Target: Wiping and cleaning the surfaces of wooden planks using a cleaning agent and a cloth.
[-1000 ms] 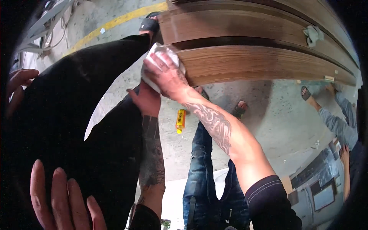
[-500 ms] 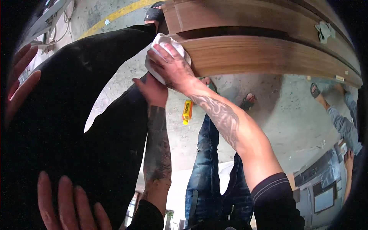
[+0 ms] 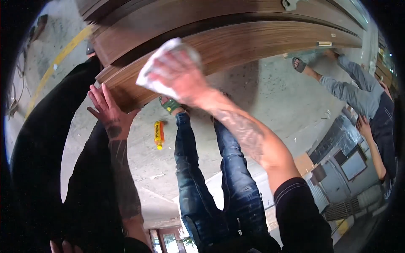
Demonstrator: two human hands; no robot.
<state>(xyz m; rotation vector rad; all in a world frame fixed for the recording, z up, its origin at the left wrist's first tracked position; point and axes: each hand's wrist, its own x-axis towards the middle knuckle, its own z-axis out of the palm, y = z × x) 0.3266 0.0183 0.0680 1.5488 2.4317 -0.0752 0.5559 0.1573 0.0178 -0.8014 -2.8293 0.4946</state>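
Note:
Beneath the spread fingers of my right hand (image 3: 181,78), a white cloth (image 3: 147,75) is pressed on the brown wood-grain board (image 3: 240,44). Hand and cloth are smeared by motion. My left hand (image 3: 113,109) touches the near left end of that board, its fingers stretched out and apart, the thumb beside the lower edge. A second long brown board (image 3: 219,14) lies just beyond, with a dark gap between the two.
A yellow-orange bottle (image 3: 159,135) is on the concrete floor by my feet. Another person's black-trousered legs (image 3: 55,122) are close on my left. At the right a person in grey trousers (image 3: 358,95) sits or crouches. A pale crumpled cloth or glove (image 3: 290,5) rests on the far board.
My right hand and the cloth have moved right along the board. The left hand has left the cloth for the board's end. The view has shifted, and the other person's raised hands mostly dropped out of sight.

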